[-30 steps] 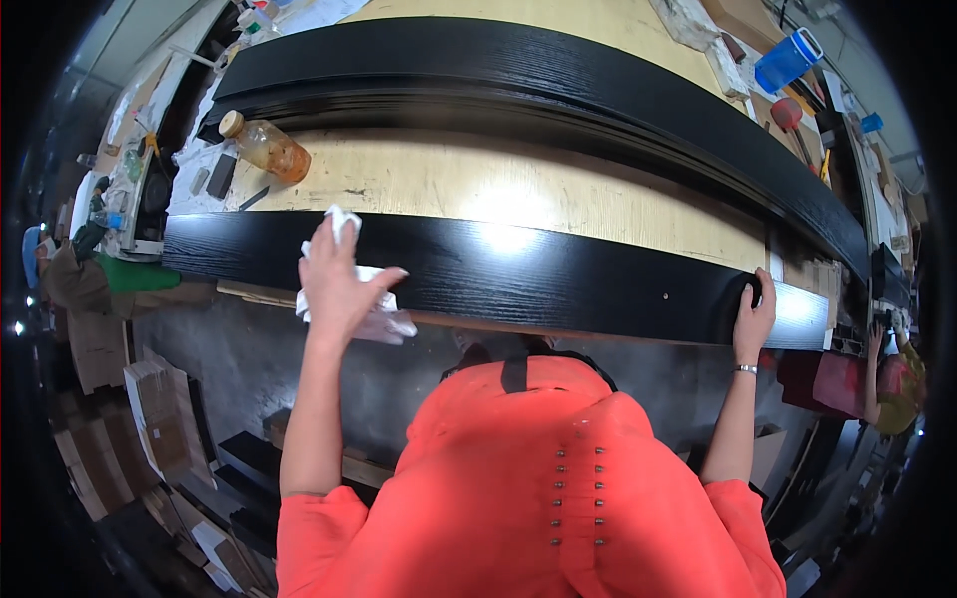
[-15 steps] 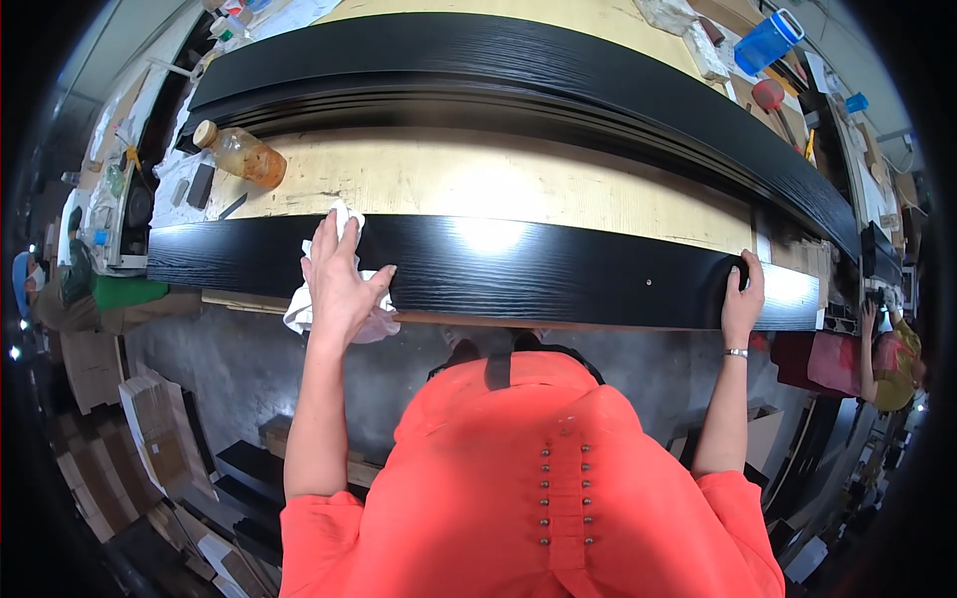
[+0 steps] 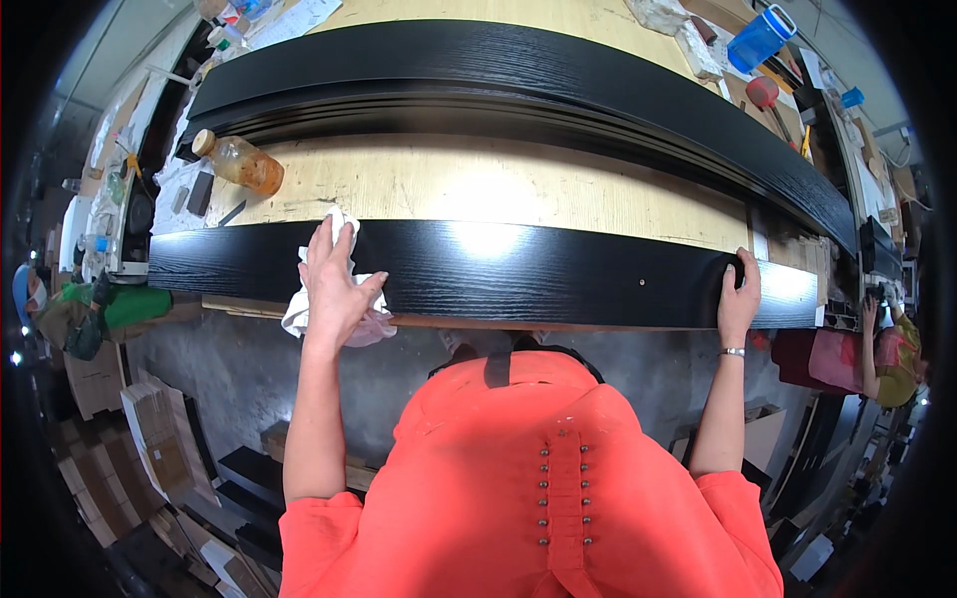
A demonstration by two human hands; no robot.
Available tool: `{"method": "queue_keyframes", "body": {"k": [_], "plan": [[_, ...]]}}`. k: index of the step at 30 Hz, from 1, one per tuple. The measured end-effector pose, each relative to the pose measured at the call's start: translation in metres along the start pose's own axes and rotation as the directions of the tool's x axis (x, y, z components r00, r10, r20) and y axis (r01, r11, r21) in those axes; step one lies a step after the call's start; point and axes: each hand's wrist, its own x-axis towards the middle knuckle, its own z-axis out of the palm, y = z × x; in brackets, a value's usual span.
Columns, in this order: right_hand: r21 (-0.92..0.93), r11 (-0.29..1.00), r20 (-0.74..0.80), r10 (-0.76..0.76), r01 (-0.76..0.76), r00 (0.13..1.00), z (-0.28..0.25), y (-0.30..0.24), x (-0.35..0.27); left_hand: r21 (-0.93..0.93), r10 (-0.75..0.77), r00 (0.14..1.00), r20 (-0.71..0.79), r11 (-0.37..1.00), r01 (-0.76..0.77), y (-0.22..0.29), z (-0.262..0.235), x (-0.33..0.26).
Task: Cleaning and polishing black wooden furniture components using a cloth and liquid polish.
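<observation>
A long black wood-grained board (image 3: 518, 274) lies across the near edge of the bench. My left hand (image 3: 339, 289) is pressed over a crumpled white cloth (image 3: 299, 311) on the board's left part, fingers pointing away and thumb out to the right. Part of the cloth hangs over the near edge, and the palm hides some of it. Near the right end, my right hand (image 3: 739, 294) holds the board, its fingertips at the far edge and the wrist at the near edge. A small light spot shows on the board, left of that hand.
Behind it on the pale wooden bench top (image 3: 399, 174) lie stacked long black boards (image 3: 518, 60). A capped bottle of orange-brown stuff (image 3: 244, 164) rests tilted at the left. At the back right are a blue container (image 3: 763, 40) and a red-headed tool (image 3: 764, 93). Co-workers are at both sides.
Both my hands keep their places on the board and cloth. The view has shifted slightly, and the co-worker at the far left has moved a little.
</observation>
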Motion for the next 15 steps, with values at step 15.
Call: {"method": "queue_keyframes", "body": {"k": [15], "plan": [[-0.010,1.000,0.006,-0.004,0.004,1.000,0.001,0.001,0.001,0.049,0.006,0.983,-0.185,0.999,0.003,0.031,0.039,0.029]]}}
